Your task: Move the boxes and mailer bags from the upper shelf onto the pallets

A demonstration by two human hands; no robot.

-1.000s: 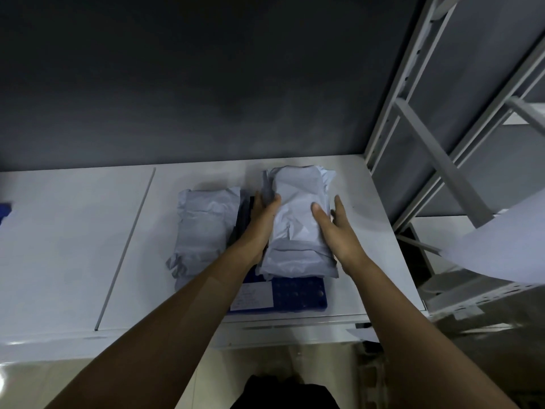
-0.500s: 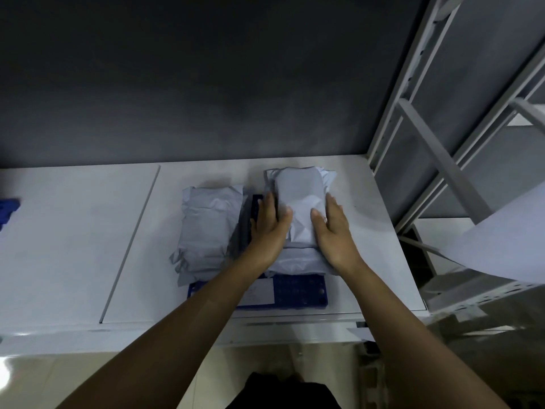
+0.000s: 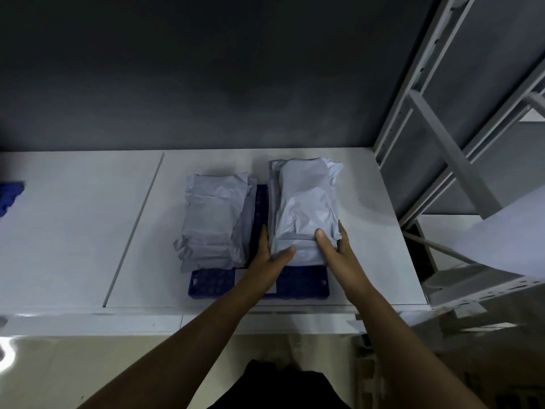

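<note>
Blue pallet [image 3: 303, 283] (mostly hidden) beneath grey mailer bag [image 3: 305, 208].

Wall: a dark grey wall [image 3: 206, 69] is rising behind, plain and dimly lit.
Surface: a white panelled surface [image 3: 73, 231] is stretching across, a seam running through it.
Rack: a grey metal rack frame [image 3: 451, 152] is standing at the right, one brace slanting.
Floor: a glossy pale floor [image 3: 59, 364] is catching glare at its left edge.

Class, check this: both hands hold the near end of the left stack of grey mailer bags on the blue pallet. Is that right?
Wrong stack. The head view shows the left hand and right hand holding the near end of the right stack, not the left stack, on the blue pallet.
</note>
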